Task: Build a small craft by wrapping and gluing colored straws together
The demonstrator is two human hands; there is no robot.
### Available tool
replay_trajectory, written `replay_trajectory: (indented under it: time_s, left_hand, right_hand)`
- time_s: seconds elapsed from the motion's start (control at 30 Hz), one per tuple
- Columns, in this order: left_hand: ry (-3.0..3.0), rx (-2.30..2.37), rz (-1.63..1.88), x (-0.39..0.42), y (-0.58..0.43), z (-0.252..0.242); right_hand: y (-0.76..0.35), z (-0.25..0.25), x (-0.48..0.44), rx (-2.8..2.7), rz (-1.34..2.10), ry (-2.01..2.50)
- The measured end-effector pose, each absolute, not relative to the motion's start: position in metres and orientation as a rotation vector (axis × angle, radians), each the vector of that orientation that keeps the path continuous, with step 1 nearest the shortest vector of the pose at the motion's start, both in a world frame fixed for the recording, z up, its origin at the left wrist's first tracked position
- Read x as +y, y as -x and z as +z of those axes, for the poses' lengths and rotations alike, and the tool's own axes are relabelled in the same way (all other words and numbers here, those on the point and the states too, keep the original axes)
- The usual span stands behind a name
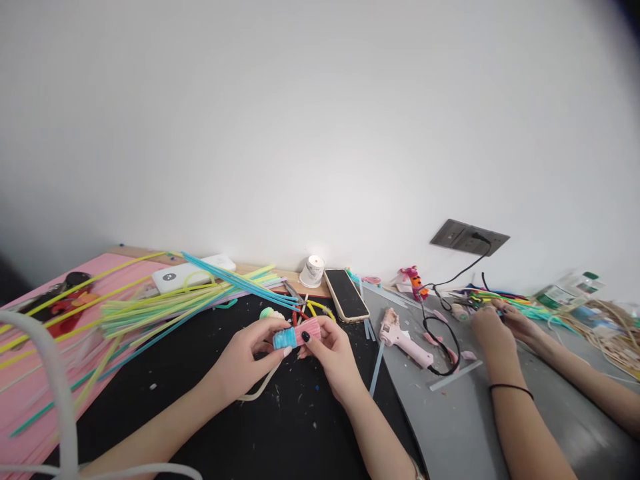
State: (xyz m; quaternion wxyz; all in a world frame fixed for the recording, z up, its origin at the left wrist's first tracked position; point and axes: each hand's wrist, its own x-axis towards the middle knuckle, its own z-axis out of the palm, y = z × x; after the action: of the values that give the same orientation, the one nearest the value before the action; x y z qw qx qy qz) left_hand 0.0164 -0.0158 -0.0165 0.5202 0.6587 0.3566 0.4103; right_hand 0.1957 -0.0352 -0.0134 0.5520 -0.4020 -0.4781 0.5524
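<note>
A small craft piece of pipe cleaners [285, 339], blue at one end and pink at the other, is held between both hands above the black mat [200, 407]. My left hand [245, 353] pinches its blue end between thumb and fingers. Around the pink end, the fingers of my right hand [334, 357] are closed, with the thumb on top. Just behind the hands sits a small green and white fuzzy piece [269, 313], partly hidden. Pliers with red handles [299, 315] lie beyond the fingers. A pale loop of cord or stem [263, 388] shows beneath the hands.
Loose pipe cleaners [150, 313] spread across the left side. Along the wall stand an upturned white cup [313, 272], a phone [346, 295] and a white box [193, 272]. A pink glue gun [407, 343] with a black cable lies right, near a co-worker's hands [495, 330].
</note>
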Motion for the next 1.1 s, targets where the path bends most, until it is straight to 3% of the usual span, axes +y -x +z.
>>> replay_trajectory:
  time_s: [1.1]
  left_hand:
    - [-1.711, 0.93, 1.005, -0.016, -0.0131, -0.0142]
  right_hand:
    - [-0.1909, -0.0137, -0.038, -1.071, 1.31, 1.041]
